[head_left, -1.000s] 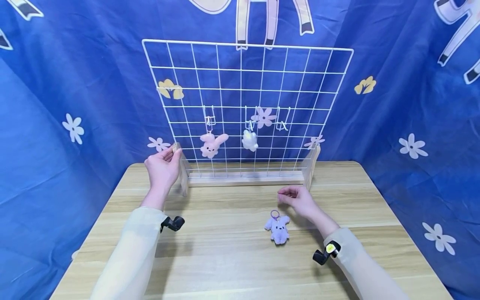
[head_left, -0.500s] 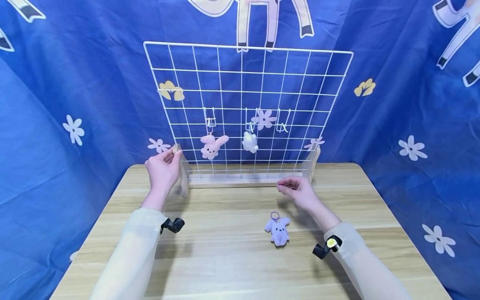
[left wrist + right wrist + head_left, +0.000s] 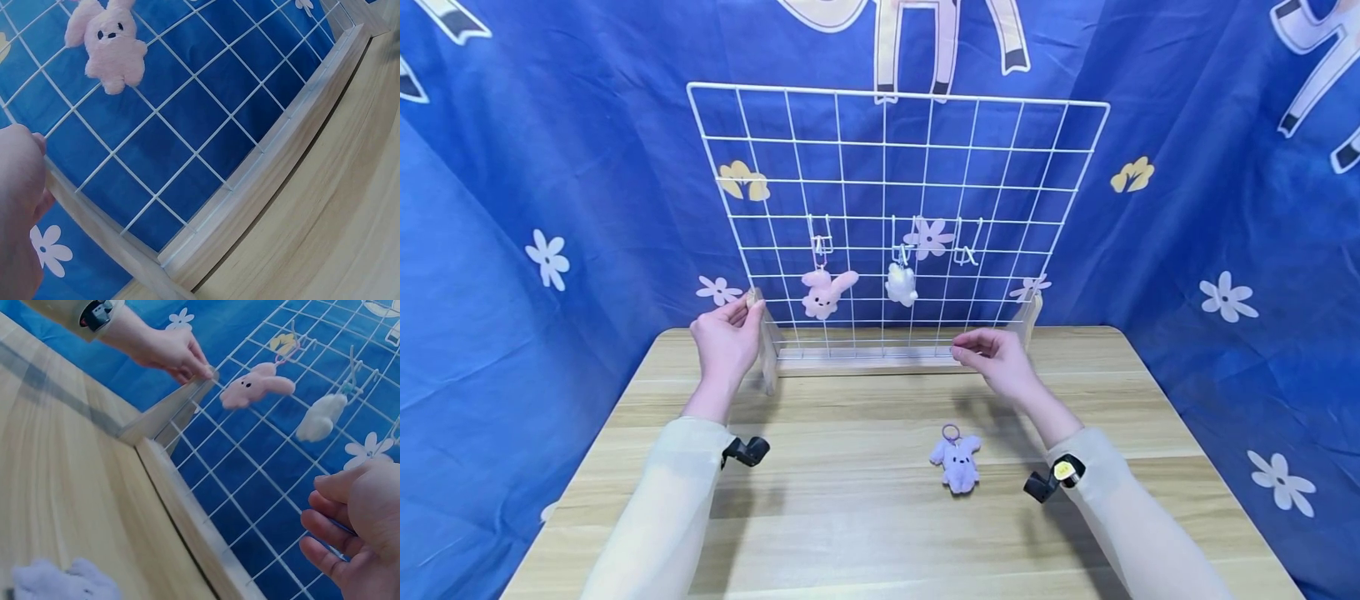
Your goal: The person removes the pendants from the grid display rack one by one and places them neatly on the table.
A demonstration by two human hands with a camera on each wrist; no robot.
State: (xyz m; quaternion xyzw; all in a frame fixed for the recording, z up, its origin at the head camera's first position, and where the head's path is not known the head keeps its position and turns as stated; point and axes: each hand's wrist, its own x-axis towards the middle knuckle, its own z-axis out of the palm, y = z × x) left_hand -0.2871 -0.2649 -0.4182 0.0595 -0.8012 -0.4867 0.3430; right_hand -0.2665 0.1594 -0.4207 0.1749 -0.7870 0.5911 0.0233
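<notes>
My left hand (image 3: pixel 726 340) pinches the top of the left wooden leg (image 3: pixel 768 358) of a stand that holds a white wire grid panel (image 3: pixel 895 95). My right hand (image 3: pixel 997 360), fingers loosely bent and holding nothing, hovers in front of the grid's lower right part; in the right wrist view its thumb and fingers (image 3: pixel 325 555) are apart. On grid hooks hang a pink plush rabbit keychain (image 3: pixel 823 297) and a white plush keychain (image 3: pixel 901 285). Nothing hangs from the right hook (image 3: pixel 966 256). A purple plush keychain (image 3: pixel 959 467) with a ring lies on the table below my right hand.
The wooden table (image 3: pixel 850 500) extends in front of the stand. A wooden crossbar (image 3: pixel 865 365) runs along the grid's bottom between the two legs. Blue patterned cloth (image 3: pixel 587 208) surrounds the table at the back and sides.
My right hand has moved away from the purple plush keychain, forward and up toward the grid. The left hand has stayed at the stand's leg. The keychains look unmoved.
</notes>
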